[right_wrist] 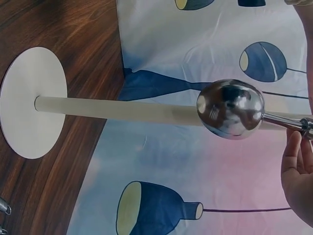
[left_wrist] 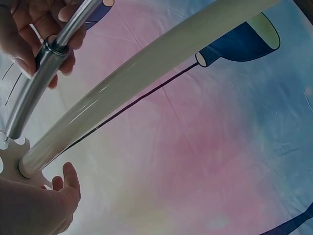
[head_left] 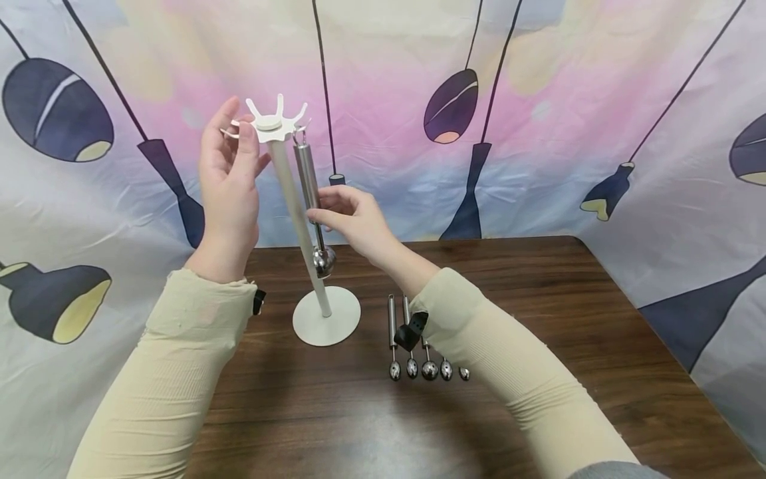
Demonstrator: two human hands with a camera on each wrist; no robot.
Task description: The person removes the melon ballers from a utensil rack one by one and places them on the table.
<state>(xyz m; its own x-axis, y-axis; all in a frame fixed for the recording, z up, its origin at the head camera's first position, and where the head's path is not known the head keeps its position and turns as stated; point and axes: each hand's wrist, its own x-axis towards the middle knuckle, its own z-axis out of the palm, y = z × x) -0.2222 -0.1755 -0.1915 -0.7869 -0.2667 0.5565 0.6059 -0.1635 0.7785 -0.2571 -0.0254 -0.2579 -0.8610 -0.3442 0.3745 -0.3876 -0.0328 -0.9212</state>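
Observation:
My left hand (head_left: 230, 166) is at the top of a white hanging stand (head_left: 288, 193), its thumb in front of the hooked head and its fingers behind, holding it by the left-hand hooks. My right hand (head_left: 359, 223) pinches the handle of a shiny metal scoop (head_left: 307, 176) between thumb and fingers. The scoop hangs upright beside the pole, its ring up at a right-hand hook. In the right wrist view its round bowl (right_wrist: 230, 110) points down toward the stand's base (right_wrist: 32, 125) and overlaps the pole.
Several smaller-looking metal scoops (head_left: 429, 370) lie in a row on the dark wooden table (head_left: 538, 299), partly hidden under my right forearm. A cloth backdrop (head_left: 383, 100) printed with lamps rises behind the table and along its sides.

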